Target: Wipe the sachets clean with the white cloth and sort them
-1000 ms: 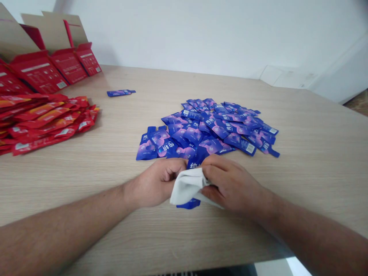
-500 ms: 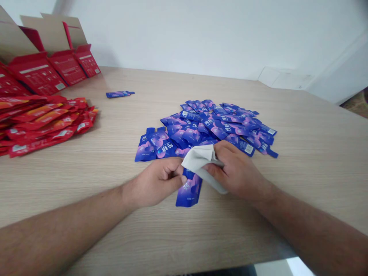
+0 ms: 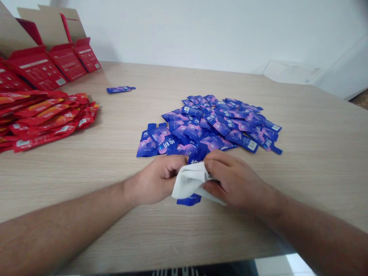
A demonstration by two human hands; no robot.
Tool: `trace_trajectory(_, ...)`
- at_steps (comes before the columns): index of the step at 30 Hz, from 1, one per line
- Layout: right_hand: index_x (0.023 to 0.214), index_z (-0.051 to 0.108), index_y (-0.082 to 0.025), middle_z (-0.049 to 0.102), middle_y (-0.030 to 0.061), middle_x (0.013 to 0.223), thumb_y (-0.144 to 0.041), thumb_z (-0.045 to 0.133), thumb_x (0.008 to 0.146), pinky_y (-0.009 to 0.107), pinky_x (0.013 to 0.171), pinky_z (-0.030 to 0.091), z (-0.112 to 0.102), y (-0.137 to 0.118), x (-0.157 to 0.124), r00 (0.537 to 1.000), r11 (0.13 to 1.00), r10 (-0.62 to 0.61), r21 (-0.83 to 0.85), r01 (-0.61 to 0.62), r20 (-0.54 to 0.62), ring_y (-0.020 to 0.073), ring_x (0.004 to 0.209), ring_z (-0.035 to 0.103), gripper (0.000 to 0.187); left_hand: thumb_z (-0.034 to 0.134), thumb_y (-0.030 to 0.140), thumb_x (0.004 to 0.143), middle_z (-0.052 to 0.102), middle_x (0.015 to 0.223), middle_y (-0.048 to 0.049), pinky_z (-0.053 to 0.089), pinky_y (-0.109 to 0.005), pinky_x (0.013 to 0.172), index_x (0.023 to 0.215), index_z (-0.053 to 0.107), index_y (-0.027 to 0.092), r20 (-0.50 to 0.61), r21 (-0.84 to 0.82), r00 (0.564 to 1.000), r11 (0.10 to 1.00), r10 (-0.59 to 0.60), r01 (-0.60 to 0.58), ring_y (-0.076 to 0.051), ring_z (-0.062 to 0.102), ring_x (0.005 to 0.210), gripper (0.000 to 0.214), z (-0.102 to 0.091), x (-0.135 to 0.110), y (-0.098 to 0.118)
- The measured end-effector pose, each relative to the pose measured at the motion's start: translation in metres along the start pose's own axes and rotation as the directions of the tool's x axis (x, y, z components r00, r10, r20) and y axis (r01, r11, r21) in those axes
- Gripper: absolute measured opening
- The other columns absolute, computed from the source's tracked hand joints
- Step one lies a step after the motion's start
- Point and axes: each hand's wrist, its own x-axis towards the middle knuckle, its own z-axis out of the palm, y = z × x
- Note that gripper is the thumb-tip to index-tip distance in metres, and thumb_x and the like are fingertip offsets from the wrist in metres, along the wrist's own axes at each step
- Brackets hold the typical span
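Okay, white cloth [image 3: 189,182] back over the blue pouch [image 3: 188,200] now, only the ends poking out, right at the front of the pile of pouches [image 3: 209,124]; left hand [image 3: 156,180] and right hand [image 3: 235,180] curled, pinching both together.

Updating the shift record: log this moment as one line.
left hand: holds white cloth | right hand: holds same cloth | in cloth: blue foil sachet | ahead: heap of blue foil sachets
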Motion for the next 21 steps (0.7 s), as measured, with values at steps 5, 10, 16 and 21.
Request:
trace_trajectory(5, 0.100, 0.059, -0.020, 0.064, 0.0079, 0.097, -0.040, 0.061, 0.099, 0.037, 0.081, 0.052, -0.001, 0.008, 0.001, 0.971, 0.987, 0.144, -0.037, -0.153, -0.189, 0.0245, 0.093, 0.062, 0.020, 0.063, 0.023, 0.093, 0.054, 0.071, 0.0020, 0.042, -0.021, 0.062, 0.074, 0.057, 0.015, -0.065, 0.049, 0.998, 0.999, 0.009, -0.006, -0.009, 0.048, 0.065, 0.022, 0.001, 0.000, 0.002)
trace_trajectory(10, 0.099, 0.060, -0.020, 0.065, 0.0078, 0.100, -0.035, 0.061, 0.099, 0.036, 0.082, 0.053, -0.001, 0.005, 0.001, 0.997, 0.999, 0.047, 0.004, -0.047, -0.063, 0.0227, 0.093, 0.062, 0.015, 0.063, 0.022, 0.093, 0.066, 0.084, -0.0015, 0.048, -0.023, 0.071, 0.089, 0.065, 0.015, 0.037, 0.032, 0.997, 0.997, 0.063, -0.064, -0.012, 0.058, 0.076, 0.008, 0.001, 0.001, 0.003)
trace_trajectory(16, 0.100, 0.059, -0.020, 0.064, 0.0057, 0.094, -0.043, 0.061, 0.099, 0.035, 0.081, 0.051, -0.004, 0.012, 0.003, 0.974, 0.988, 0.151, -0.011, -0.155, -0.172, 0.0224, 0.090, 0.061, 0.023, 0.062, 0.020, 0.092, 0.057, 0.073, 0.0016, 0.042, -0.021, 0.063, 0.074, 0.057, 0.015, -0.042, 0.093, 0.998, 0.995, 0.041, -0.037, -0.009, 0.050, 0.067, 0.019, 0.001, -0.001, 0.004)
trace_trajectory(21, 0.097, 0.058, -0.020, 0.064, 0.0063, 0.095, -0.042, 0.060, 0.100, 0.035, 0.080, 0.051, -0.002, 0.009, 0.003, 0.988, 0.995, 0.101, -0.015, -0.103, -0.116, 0.0225, 0.090, 0.061, 0.022, 0.061, 0.021, 0.093, 0.059, 0.076, 0.0008, 0.046, -0.022, 0.066, 0.082, 0.061, 0.015, -0.018, 0.069, 0.999, 0.997, 0.032, -0.030, -0.011, 0.053, 0.070, 0.012, 0.001, -0.001, 0.003)
